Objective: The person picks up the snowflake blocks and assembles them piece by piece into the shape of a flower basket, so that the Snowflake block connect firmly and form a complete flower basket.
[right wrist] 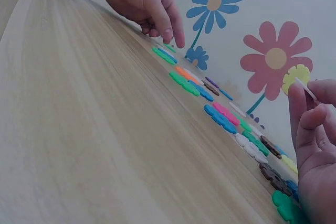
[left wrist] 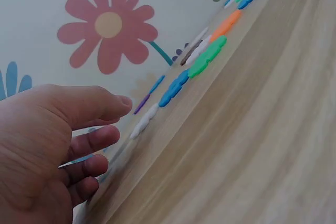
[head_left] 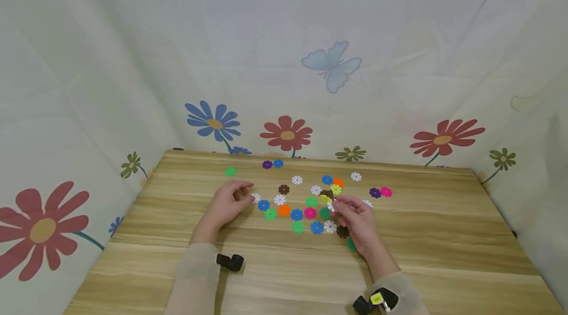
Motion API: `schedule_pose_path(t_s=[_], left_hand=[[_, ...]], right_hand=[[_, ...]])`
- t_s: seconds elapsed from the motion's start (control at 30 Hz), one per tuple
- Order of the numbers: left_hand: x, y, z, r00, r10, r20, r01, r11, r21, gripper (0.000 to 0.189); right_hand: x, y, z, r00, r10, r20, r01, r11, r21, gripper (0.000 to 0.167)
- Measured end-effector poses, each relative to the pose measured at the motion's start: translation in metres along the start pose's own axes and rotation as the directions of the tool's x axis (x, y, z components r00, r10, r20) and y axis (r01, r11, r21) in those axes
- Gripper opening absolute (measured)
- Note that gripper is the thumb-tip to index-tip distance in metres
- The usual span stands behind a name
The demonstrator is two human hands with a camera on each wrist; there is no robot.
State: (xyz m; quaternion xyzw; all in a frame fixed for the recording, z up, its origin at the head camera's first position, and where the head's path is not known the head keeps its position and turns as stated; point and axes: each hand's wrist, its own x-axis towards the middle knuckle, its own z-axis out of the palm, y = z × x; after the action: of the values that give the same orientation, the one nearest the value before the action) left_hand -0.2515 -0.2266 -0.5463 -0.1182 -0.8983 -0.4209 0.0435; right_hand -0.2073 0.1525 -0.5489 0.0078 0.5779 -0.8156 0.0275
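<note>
My right hand (head_left: 360, 224) pinches a white flower-shaped disc (right wrist: 306, 89) between thumb and fingers, above the table. A yellow flower-shaped disc (right wrist: 296, 78) stands at the white one's edge and appears joined to it. In the head view a brown disc (head_left: 326, 193) shows right behind the yellow one; whether it is joined I cannot tell. My left hand (head_left: 228, 202) hovers at the left of the scattered discs, fingers loosely bent and holding nothing. Its thumb tip is close to a white disc (head_left: 256, 198). A blue disc (head_left: 264, 205) lies just beyond that.
Several more notched discs lie flat on the wooden table (head_left: 266, 275), among them orange (head_left: 284, 210), pink (head_left: 310, 213) and green (head_left: 298, 227) ones. A purple disc (head_left: 374, 192) lies right of my right hand. A flower-printed curtain (head_left: 248, 58) hangs behind the table.
</note>
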Motion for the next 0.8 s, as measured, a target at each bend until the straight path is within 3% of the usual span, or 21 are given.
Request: schedule_pose_path(t_s=[0.27,0.5,0.8], left_hand=[[0.0,0.002,0.004,0.998,-0.043,0.053,0.04,0.998,0.039,0.037],[0.003,0.002,0.009,0.998,-0.056,0.022,0.055,0.996,0.072,0.026],[0.007,0.018,0.013,0.996,-0.085,-0.016,0.085,0.996,0.0,0.012]], right_hand=[[-0.001,-0.003,0.0,1.0,0.008,-0.012,-0.008,1.0,0.02,0.014],[0.002,-0.003,0.0,1.0,0.011,-0.029,-0.01,0.999,0.037,0.014],[0.001,-0.004,0.0,1.0,0.019,-0.022,-0.018,0.999,0.048,0.016]])
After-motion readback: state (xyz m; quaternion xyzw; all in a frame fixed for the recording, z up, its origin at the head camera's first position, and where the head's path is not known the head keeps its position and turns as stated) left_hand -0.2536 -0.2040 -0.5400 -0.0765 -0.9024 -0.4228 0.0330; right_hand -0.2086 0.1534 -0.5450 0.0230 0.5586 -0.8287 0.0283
